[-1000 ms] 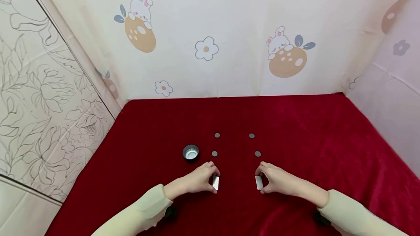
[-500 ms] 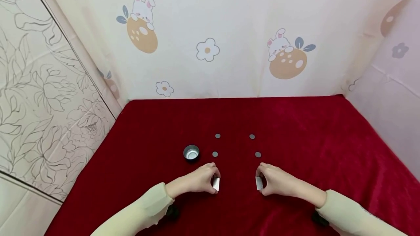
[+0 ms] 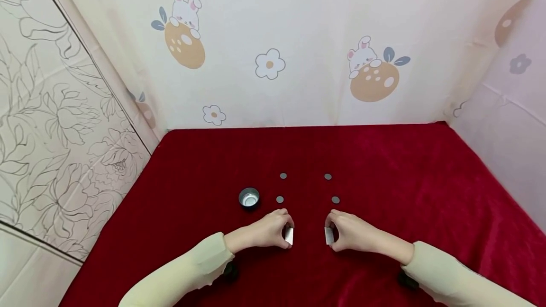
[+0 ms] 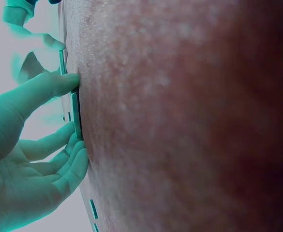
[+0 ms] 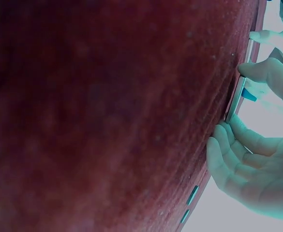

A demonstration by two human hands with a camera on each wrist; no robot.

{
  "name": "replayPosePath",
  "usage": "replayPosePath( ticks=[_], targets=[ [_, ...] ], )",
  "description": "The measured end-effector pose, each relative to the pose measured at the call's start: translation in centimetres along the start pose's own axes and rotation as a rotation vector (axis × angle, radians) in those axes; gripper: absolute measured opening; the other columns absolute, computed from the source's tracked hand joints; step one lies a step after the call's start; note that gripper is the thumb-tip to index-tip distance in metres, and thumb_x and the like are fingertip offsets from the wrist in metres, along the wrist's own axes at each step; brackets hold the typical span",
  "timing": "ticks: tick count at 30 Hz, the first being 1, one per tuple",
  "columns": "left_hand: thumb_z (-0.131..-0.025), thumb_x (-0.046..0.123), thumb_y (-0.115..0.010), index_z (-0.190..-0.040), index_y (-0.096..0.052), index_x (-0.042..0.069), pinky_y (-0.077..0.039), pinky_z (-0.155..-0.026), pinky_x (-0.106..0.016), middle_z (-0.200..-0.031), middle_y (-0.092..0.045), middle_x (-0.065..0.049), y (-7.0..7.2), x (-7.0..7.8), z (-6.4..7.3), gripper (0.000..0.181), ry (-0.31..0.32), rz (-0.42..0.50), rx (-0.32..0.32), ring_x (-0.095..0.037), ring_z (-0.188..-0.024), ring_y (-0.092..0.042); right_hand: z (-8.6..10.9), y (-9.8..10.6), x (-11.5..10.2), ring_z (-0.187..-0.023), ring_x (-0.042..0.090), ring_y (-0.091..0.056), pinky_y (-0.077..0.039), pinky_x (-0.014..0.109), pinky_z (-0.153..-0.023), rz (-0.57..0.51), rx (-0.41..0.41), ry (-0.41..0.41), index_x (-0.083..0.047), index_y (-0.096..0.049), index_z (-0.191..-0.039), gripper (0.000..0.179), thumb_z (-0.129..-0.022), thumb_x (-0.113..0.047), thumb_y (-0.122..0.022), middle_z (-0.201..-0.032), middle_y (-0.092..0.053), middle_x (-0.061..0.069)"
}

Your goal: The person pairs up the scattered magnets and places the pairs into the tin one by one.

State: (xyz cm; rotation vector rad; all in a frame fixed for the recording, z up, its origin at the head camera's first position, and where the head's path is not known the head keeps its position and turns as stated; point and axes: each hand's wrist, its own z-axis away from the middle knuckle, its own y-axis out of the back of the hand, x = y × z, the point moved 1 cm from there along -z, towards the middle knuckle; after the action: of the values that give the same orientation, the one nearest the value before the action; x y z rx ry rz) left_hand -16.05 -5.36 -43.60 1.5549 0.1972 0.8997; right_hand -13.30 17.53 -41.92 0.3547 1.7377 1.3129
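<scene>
My left hand [image 3: 270,229] pinches a small flat silvery rectangular piece [image 3: 289,236] by its two ends, thumb at the near end and fingers at the far end. Facing it, my right hand [image 3: 350,232] grips a similar flat rectangular piece [image 3: 329,236] the same way. A short gap of red cloth separates the two. In the left wrist view the held piece [image 4: 76,116] looks thin and lies very close to the cloth; whether it touches I cannot tell. The right wrist view has its thin piece [image 5: 235,99] equally low, between thumb and fingertips.
Beyond the hands several small grey discs [image 3: 335,200] lie spread on the red cloth [image 3: 405,169]. A small dark round bowl [image 3: 249,198] with a silvery inside stands left of them, beyond the left forearm. Patterned curtains [image 3: 307,18] border the table's back and sides.
Both hands have moved inward over the last half second, each with its rectangular piece, so the gap between the pieces has narrowed. The bowl and discs stay where they were.
</scene>
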Motion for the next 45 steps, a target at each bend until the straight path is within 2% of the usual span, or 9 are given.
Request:
replayPosePath(
  ticks=[8, 30, 39, 45],
  targets=[
    [-0.069, 0.024, -0.075, -0.094, -0.062, 0.007, -0.036, -0.065, -0.011, -0.085, -0.049, 0.003, -0.1, 0.4, -0.6, 0.034, -0.003, -0.006, 0.005, -0.004, -0.073, -0.042, -0.7, -0.4, -0.4, -0.060, 0.001, -0.039, -0.038, 0.018, -0.055, 0.015, 0.019, -0.013, -0.009, -0.055, -0.079, 0.024, -0.059, -0.009, -0.068, -0.075, -0.045, -0.007],
    [-0.067, 0.024, -0.076, -0.094, -0.062, 0.006, -0.035, -0.063, -0.010, -0.083, -0.049, 0.003, -0.5, 1.2, -1.5, 0.035, 0.000, -0.025, 0.036, -0.004, -0.071, -0.042, -2.0, -1.1, -1.2, -0.062, 0.002, -0.042, -0.039, 0.018, -0.055, 0.015, 0.022, 0.004, -0.007, -0.056, -0.081, 0.027, -0.058, -0.010, -0.070, -0.076, -0.047, -0.006],
    [-0.064, 0.022, -0.079, -0.091, -0.062, 0.003, -0.036, -0.065, -0.010, -0.084, -0.053, 0.001, -0.9, 1.5, -2.3, 0.038, -0.015, 0.029, 0.069, -0.004, -0.072, -0.044, -3.0, -1.8, -2.0, -0.061, 0.005, -0.042, -0.039, 0.019, -0.054, 0.001, 0.011, 0.017, -0.004, -0.055, -0.079, 0.030, -0.055, -0.009, -0.071, -0.075, -0.050, -0.002],
    [-0.063, 0.022, -0.080, -0.090, -0.062, 0.003, -0.036, -0.066, -0.010, -0.084, -0.054, 0.001, -0.8, 1.5, -2.3, 0.038, 0.018, 0.066, 0.067, -0.003, -0.073, -0.043, -3.2, -1.8, -1.9, -0.060, 0.004, -0.041, -0.038, 0.019, -0.054, -0.056, 0.007, -0.029, -0.003, -0.055, -0.081, 0.031, -0.055, -0.007, -0.071, -0.075, -0.050, -0.002]
  ],
)
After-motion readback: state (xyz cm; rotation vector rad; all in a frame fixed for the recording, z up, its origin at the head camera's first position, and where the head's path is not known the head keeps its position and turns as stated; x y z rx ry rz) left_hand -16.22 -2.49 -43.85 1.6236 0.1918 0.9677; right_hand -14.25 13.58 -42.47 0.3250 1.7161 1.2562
